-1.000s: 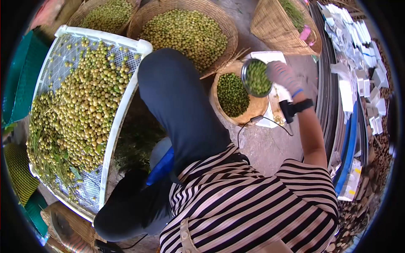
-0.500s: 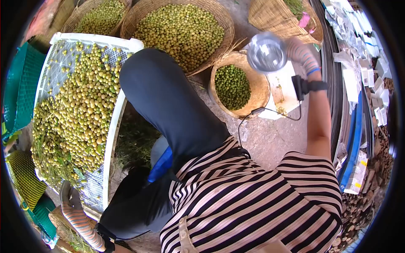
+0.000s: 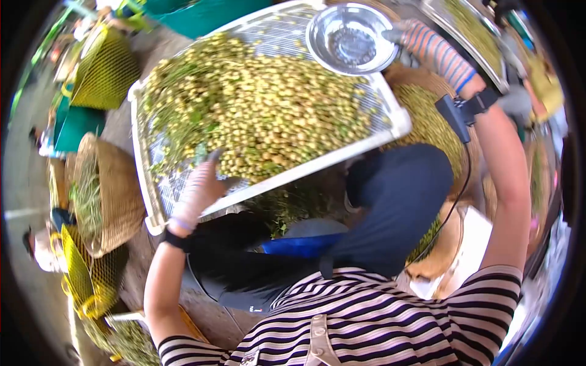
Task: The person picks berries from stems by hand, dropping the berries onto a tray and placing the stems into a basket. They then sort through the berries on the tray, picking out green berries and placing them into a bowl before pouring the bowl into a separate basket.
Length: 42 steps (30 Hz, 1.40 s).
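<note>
My right hand [image 3: 408, 41], in a striped glove with grey fingers, grips the rim of a shiny round bowl [image 3: 322, 38]. No fruit shows in the bowl, which hangs over the far right part of a white mesh tray [image 3: 308, 168]. Small round yellow-green fruits [image 3: 287, 116] cover much of that tray, with thin green stems and leaves [image 3: 174, 104] heaped on its left side. At the tray's near left edge is my gloved left hand [image 3: 202, 186]. Its fingers and thumb are spread beside the fruits.
Right of the tray, a wicker basket of fruits [image 3: 427, 119] is partly behind my knee. A wooden tub [image 3: 442, 244] and a blue basin [image 3: 308, 245] are near my legs. To the left are a wicker basket [image 3: 116, 195], yellow mesh baskets [image 3: 107, 67] and people farther off.
The view has swung left toward the tray. My right hand has carried the bowl from beside the wooden tub to above the tray, and my left hand shows more fully at its edge.
</note>
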Available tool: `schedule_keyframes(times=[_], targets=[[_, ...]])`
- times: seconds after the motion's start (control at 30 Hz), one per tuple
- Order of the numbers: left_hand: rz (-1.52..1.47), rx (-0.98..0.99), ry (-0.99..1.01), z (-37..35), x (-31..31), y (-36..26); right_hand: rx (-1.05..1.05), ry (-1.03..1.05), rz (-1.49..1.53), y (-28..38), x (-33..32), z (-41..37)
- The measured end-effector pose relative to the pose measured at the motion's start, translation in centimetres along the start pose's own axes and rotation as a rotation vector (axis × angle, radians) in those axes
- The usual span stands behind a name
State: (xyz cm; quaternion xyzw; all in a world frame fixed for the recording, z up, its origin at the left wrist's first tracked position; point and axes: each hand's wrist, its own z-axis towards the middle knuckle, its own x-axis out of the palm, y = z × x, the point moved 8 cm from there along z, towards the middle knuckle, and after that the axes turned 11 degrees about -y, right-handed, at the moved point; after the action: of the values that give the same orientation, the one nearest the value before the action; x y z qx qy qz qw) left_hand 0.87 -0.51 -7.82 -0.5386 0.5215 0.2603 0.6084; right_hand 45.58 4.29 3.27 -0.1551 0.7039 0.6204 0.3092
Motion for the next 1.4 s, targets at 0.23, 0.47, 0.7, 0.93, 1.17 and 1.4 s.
schedule_keyframes(times=[0.23, 0.47, 0.7, 0.93, 1.17, 1.4], targets=[[0.170, -0.127, -0.025, 2.5, 4.7, -4.7, 0.134, 0.047, 0.278, 0.0, 8.7, 5.0], [0.398, -0.093, -0.029, 11.6, 6.7, -6.0, 0.330, 0.040, 0.537, -7.5, 10.5, 6.4], [0.215, -0.185, -0.159, 21.0, 5.8, -8.1, 0.344, 0.028, 0.570, -8.7, 11.4, 6.3], [0.162, -0.049, -0.031, 18.1, 2.2, -9.8, 0.406, 0.120, 0.400, -8.6, 13.8, 5.3], [0.524, -0.165, -0.484, 6.4, -8.5, 4.7, -0.285, -0.077, -0.953, 0.1, 12.5, 6.9], [0.514, -0.253, -0.191, 4.6, -2.1, 8.4, -0.592, 0.116, -0.519, 14.5, 22.4, 0.4]])
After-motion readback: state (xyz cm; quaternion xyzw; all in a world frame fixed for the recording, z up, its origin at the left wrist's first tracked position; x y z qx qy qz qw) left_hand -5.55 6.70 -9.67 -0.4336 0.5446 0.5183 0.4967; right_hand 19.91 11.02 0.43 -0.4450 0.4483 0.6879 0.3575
